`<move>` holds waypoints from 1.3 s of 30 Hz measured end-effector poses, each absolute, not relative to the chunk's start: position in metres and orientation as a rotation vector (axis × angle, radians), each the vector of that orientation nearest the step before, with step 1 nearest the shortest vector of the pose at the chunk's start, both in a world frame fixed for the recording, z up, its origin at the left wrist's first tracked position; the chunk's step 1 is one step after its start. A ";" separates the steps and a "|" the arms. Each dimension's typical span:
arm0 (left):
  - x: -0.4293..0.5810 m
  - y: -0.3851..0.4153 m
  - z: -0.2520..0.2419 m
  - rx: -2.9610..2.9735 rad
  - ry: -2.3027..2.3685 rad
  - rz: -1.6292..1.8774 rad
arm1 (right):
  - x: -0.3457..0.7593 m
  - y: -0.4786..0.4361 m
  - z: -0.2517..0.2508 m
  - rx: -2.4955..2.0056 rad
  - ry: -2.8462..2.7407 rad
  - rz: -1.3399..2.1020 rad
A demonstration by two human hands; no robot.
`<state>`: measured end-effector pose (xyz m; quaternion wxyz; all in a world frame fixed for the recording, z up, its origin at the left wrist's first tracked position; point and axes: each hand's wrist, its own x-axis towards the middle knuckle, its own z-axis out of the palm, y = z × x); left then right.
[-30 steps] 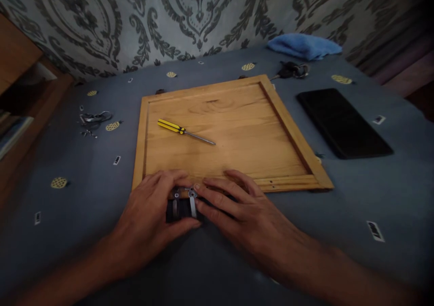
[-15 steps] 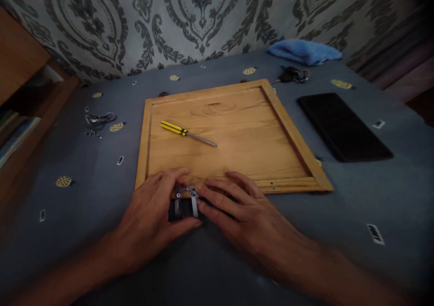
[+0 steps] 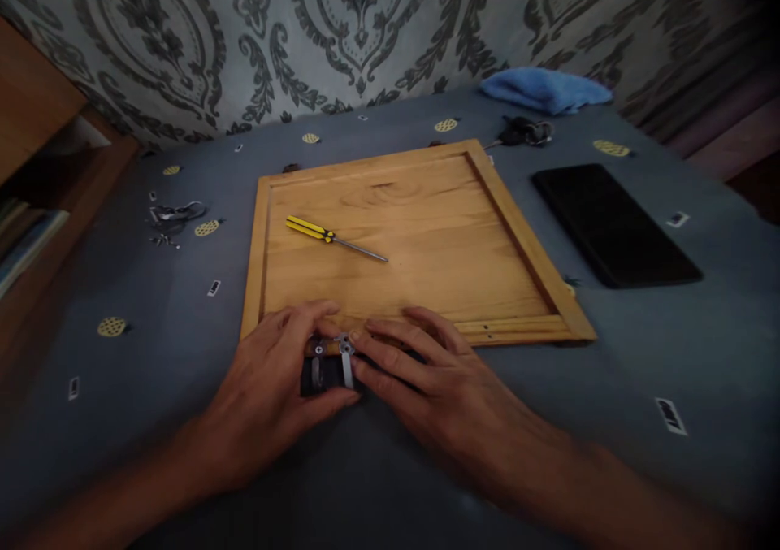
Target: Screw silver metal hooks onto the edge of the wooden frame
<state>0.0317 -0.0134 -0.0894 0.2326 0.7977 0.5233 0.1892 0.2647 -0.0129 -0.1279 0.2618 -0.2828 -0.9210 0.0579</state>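
A small black and metal fitting [image 3: 347, 367] with a cross-head screw and narrow metal arms sits against the near rail of a framed wooden panel [image 3: 420, 225]. From the left, my left hand [image 3: 268, 379] is closed around it, thumb below and fingers above. My right hand [image 3: 432, 379] comes in from the other side, its fingertips pressed on the fitting's right end and its other fingers bent over the rail. Part of the fitting is hidden under the fingers. A yellow and black screwdriver [image 3: 326, 235] lies on the panel, its shaft pointing right.
Right of the panel lies a flat black slab [image 3: 615, 225]. Behind are a dark object with a ring [image 3: 524, 132] and a blue cloth [image 3: 545, 89]. Small metal pieces [image 3: 174, 221] lie left on the patterned tablecloth, near a wooden shelf [image 3: 73, 184].
The view has shifted very slightly. Both hands keep nearly the same place on the fitting, and the screwdriver has not moved on the panel.
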 end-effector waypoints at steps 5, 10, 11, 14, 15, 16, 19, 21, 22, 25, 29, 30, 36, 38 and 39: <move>0.030 -0.012 -0.091 2.192 1.429 0.519 | 0.265 -0.013 -0.129 -0.766 -2.498 0.142; 0.029 -0.012 -0.090 2.205 1.433 0.500 | 0.265 -0.012 -0.129 -0.762 -2.493 0.148; 0.030 -0.012 -0.090 2.211 1.433 0.503 | 0.265 -0.012 -0.129 -0.762 -2.489 0.155; 0.031 -0.012 -0.089 2.226 1.435 0.515 | 0.264 -0.012 -0.128 -0.756 -2.488 0.152; 0.031 -0.012 -0.089 2.228 1.438 0.511 | 0.264 -0.012 -0.128 -0.757 -2.497 0.147; 0.031 -0.012 -0.089 2.231 1.442 0.504 | 0.265 -0.012 -0.128 -0.759 -2.506 0.143; 0.032 -0.011 -0.089 2.239 1.449 0.490 | 0.265 -0.012 -0.127 -0.762 -2.520 0.153; 0.031 -0.011 -0.088 2.242 1.446 0.490 | 0.265 -0.012 -0.127 -0.764 -2.512 0.165; 0.031 -0.011 -0.088 2.243 1.441 0.490 | 0.266 -0.013 -0.127 -0.762 -2.502 0.164; 0.031 -0.012 -0.088 2.242 1.430 0.482 | 0.266 -0.012 -0.128 -0.761 -2.498 0.173; 0.032 -0.012 -0.087 2.240 1.413 0.506 | 0.266 -0.012 -0.128 -0.754 -2.504 0.204; 0.032 -0.011 -0.086 2.239 1.408 0.503 | 0.266 -0.011 -0.128 -0.752 -2.504 0.209; 0.033 -0.010 -0.084 2.241 1.403 0.473 | 0.268 -0.012 -0.131 -0.750 -2.513 0.232; 0.033 -0.010 -0.084 2.239 1.401 0.476 | 0.268 -0.012 -0.133 -0.753 -2.521 0.235; 0.033 -0.010 -0.085 2.236 1.402 0.480 | 0.268 -0.012 -0.134 -0.752 -2.523 0.235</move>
